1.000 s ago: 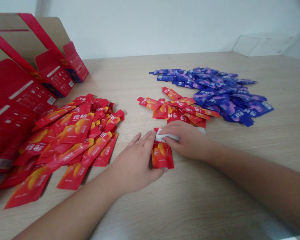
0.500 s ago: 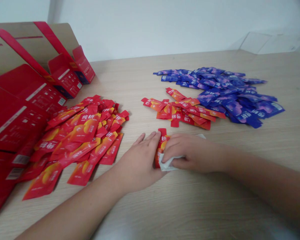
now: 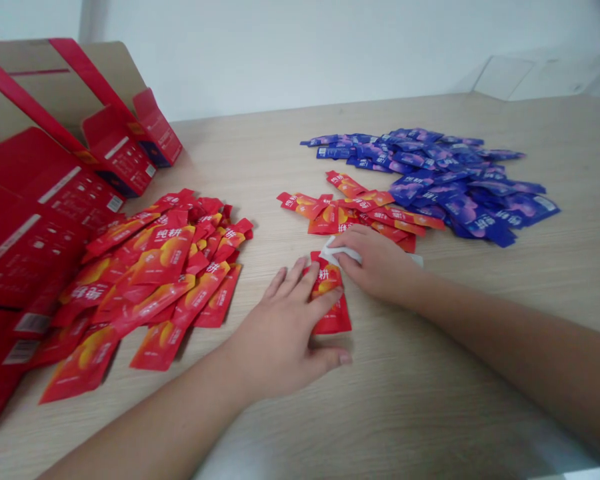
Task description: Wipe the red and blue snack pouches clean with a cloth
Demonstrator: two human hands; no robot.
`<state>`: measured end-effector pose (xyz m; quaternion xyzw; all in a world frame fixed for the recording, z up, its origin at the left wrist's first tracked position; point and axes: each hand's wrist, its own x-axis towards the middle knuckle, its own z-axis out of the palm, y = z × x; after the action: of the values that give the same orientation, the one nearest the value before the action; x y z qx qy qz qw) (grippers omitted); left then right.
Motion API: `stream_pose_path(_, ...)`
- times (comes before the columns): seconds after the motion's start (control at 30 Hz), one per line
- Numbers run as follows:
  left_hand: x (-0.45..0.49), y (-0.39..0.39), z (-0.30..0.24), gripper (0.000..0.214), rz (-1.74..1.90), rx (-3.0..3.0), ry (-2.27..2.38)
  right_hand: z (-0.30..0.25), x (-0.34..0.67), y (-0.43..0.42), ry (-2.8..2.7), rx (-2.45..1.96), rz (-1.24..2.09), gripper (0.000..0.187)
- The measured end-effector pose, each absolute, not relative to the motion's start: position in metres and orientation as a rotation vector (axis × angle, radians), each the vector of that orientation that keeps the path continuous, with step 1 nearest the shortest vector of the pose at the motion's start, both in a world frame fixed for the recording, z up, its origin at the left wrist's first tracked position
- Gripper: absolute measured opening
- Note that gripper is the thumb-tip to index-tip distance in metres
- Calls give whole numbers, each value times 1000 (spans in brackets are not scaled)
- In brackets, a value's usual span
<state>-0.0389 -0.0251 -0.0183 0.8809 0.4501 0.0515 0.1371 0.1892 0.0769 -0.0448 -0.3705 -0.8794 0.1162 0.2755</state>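
The right hand (image 3: 375, 267) has slid its white cloth (image 3: 341, 252) up — to the top of the red sachet (image 3: 331, 303).

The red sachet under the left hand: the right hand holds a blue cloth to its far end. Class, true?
The cloth is white, not blue; the head view shows the right hand holding it to the far end of the red sachet under the left hand.

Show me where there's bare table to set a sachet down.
Bare: far strip between boxes and blue pile; gap between big red pile and small red pile; near table edge. Crowded by left hand and right hand with cloth.
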Motion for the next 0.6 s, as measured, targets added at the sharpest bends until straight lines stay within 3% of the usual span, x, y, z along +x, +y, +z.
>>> stream_pose_path(0.07,-31,-29,-14,78,162,2588,1262,-46,191,78,-2294,-1008,317,16)
stream_pose_path(0.17,-23,-35,-10,44,174,2646,1288,-47,192,78,-2229,-1000,340,14)
stream_pose_path(0.3,-29,-37,-11,55,285,2706,1382,-41,196,72,-2042,-970,300,11)
stream_pose_path(0.43,-39,-29,-16,52,491,2586,1503,-33,200,63,-1932,-881,252,9)
stream_pose_path(0.6,-46,-21,-13,45,311,2447,1535,-31,200,61,-2005,-803,302,11)
